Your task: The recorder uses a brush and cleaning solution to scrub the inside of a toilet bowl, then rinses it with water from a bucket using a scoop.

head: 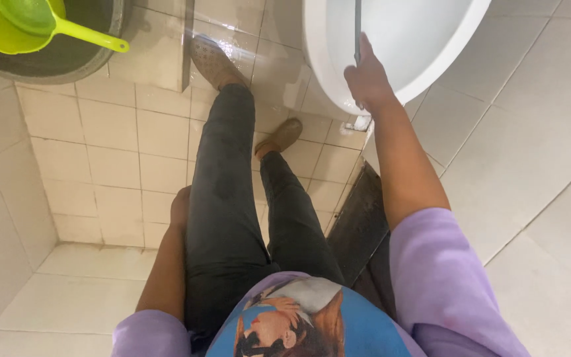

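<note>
We see our right hand (367,78) at the upper middle of the frame, fingers curled shut around a thin grey straight handle (357,30) that rises out of the top edge. Only a short stretch of that handle shows; it is slim, plain grey and upright, and what sits at its lower end is hidden behind the hand. The hand rests against the rim of a white glossy ceramic toilet bowl (318,59), whose smooth rounded edge fills the upper right of the frame, with the handle crossing its pale inside.

Our left hand (180,205) lies left of centre, pressed against the thigh of our dark grey trousers (223,218). It is mostly hidden behind the leg, so we cannot tell how far it is open or whether it holds anything.

Our 2 brown shoes (214,61) stand on the cream tiled floor (100,145), which looks wet near the bowl. In the upper left corner a lime green plastic scoop with a long handle (24,23) sits in a dark round basin (67,56). A dark wooden strip (359,225) runs below the bowl, right of centre. Our lilac sleeves (437,277) fill the bottom of the frame.
</note>
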